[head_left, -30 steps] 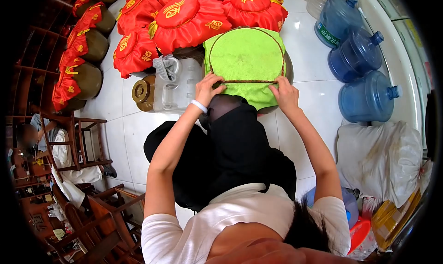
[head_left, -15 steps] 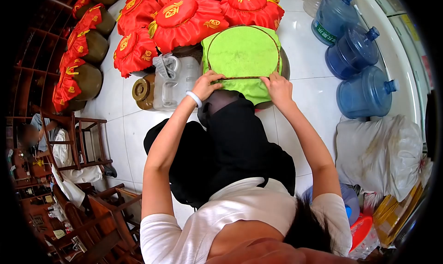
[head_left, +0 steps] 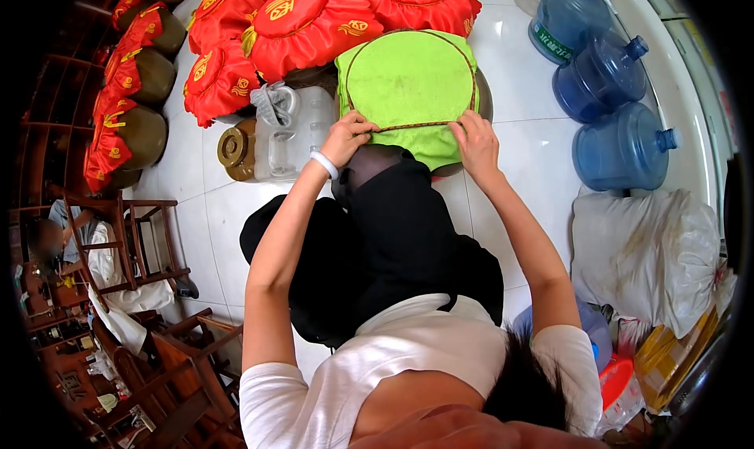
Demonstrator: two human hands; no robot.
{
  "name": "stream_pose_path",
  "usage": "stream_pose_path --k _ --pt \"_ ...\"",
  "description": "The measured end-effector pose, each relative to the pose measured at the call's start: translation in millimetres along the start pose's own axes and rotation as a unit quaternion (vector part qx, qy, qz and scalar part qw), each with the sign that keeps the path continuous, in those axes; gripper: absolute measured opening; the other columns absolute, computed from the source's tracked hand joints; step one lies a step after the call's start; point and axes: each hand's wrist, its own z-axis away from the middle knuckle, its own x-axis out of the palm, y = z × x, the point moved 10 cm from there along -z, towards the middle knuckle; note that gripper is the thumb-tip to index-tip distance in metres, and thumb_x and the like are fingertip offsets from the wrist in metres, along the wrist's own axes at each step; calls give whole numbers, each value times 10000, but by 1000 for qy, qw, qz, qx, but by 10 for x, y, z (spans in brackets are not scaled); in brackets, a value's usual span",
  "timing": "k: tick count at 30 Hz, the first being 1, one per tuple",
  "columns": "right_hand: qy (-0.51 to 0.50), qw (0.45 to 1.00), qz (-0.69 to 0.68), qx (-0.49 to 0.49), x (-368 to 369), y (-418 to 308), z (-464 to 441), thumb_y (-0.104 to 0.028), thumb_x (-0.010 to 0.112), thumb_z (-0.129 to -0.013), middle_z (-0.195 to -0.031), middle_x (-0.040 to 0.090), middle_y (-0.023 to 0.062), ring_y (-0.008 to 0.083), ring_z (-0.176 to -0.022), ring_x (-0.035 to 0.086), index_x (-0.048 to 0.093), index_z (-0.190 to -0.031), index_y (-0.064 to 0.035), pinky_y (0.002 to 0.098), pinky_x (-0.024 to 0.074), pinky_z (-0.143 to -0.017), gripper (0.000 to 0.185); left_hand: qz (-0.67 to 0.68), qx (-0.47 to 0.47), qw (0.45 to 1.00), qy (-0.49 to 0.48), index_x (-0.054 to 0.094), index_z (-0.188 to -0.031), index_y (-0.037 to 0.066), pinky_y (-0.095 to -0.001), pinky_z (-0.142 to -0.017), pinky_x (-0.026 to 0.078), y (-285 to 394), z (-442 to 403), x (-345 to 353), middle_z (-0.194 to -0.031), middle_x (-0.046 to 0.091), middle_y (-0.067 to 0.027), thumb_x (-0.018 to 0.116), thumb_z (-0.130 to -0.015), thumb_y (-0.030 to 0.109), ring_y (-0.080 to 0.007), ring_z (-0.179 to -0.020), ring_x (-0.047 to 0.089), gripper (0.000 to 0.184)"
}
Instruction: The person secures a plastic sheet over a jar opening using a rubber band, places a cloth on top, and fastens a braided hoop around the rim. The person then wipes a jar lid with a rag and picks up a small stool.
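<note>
A bright green cloth (head_left: 412, 76) lies over the top of a large brown jar (head_left: 485, 94), whose side shows at the right edge of the cloth. A thin dark brown cord (head_left: 416, 125) forms a loop on the cloth, and its near stretch runs taut and straight between my hands. My left hand (head_left: 348, 138), with a white bracelet at the wrist, pinches the cord at the near left corner. At the near right, my right hand (head_left: 477, 143) grips the cord's other end of that stretch. Cloth hangs below the cord on the near side.
Jars with red satin covers (head_left: 314, 29) crowd the far side. A clear plastic jug (head_left: 294, 135) and a small brown lidded pot (head_left: 238, 149) stand left of the jar. Blue water bottles (head_left: 620, 147) and a white sack (head_left: 640, 249) line the right. A person sits near wooden chairs (head_left: 149, 245) at left.
The near stretch of cord has lifted slightly and looks tauter between my hands. My right hand's fingers have shifted a little on it. The whole view has tilted slightly.
</note>
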Motion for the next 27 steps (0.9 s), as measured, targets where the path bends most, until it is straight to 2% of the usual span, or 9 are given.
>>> stream_pose_path --k 5,10,16,19,21,22,24,25,27 --pt "-4 994 -29 106 30 101 -37 -253 575 -808 -874 567 66 295 -739 509 567 -758 -44 379 423 -661 216 -4 4 1000 -9 636 -949 24 -267 -808 382 41 19 0 -854 492 -75 557 -756 45 -201 -867 486 210" --pt "5 991 -56 121 54 131 13 -251 584 -799 -875 563 58 286 -765 504 557 -739 -39 366 405 -705 222 -10 13 1000 -12 636 -959 27 -268 -813 383 19 19 2 -852 495 -81 551 -765 56 -205 -867 489 214" --pt "21 988 -108 110 97 188 83 -246 581 -803 -927 563 55 273 -824 498 585 -760 -39 352 389 -752 211 -1 -2 1000 10 648 -931 28 -265 -794 394 102 13 -33 -870 521 -94 538 -822 137 -199 -849 503 189" --pt "20 987 -114 112 90 173 61 -244 580 -806 -949 567 62 277 -842 498 593 -770 -35 352 388 -761 213 -38 -60 997 25 662 -864 20 -278 -759 415 136 -71 -70 -814 563 -119 548 -831 220 -227 -813 534 233" --pt "11 986 -114 121 110 176 69 -241 580 -808 -954 570 67 282 -846 500 593 -775 -30 353 388 -765 213 -127 -126 984 -18 667 -825 18 -367 -700 457 104 -148 -19 -815 616 -196 602 -784 302 -332 -738 587 294" --pt "20 982 -122 141 135 224 82 -242 581 -808 -948 572 70 286 -844 500 594 -784 -27 353 388 -767 217 -127 -126 984 -17 667 -825 18 -367 -700 457 153 -159 5 -815 616 -196 602 -784 302 -332 -738 587 294" --pt "34 978 -132 156 159 248 65 -244 582 -808 -942 575 73 291 -842 500 594 -794 -23 353 389 -769 221 -159 -218 963 13 647 -774 -29 -400 -686 465 81 -143 -68 -780 603 -250 626 -753 355 -384 -726 590 385" --pt "42 977 -129 163 154 253 75 -235 576 -805 -942 577 76 293 -838 501 597 -794 -19 354 389 -769 217 -152 -249 956 14 639 -782 -50 -396 -739 464 56 -142 -69 -836 599 -269 646 -725 391 -382 -816 589 444" --pt "52 976 -127 171 156 262 88 -227 570 -803 -941 580 79 296 -835 502 599 -794 -15 356 389 -770 214 -167 -271 948 18 639 -806 -45 -395 -757 463 89 -179 -68 -877 599 -264 657 -714 394 -376 -840 588 448"
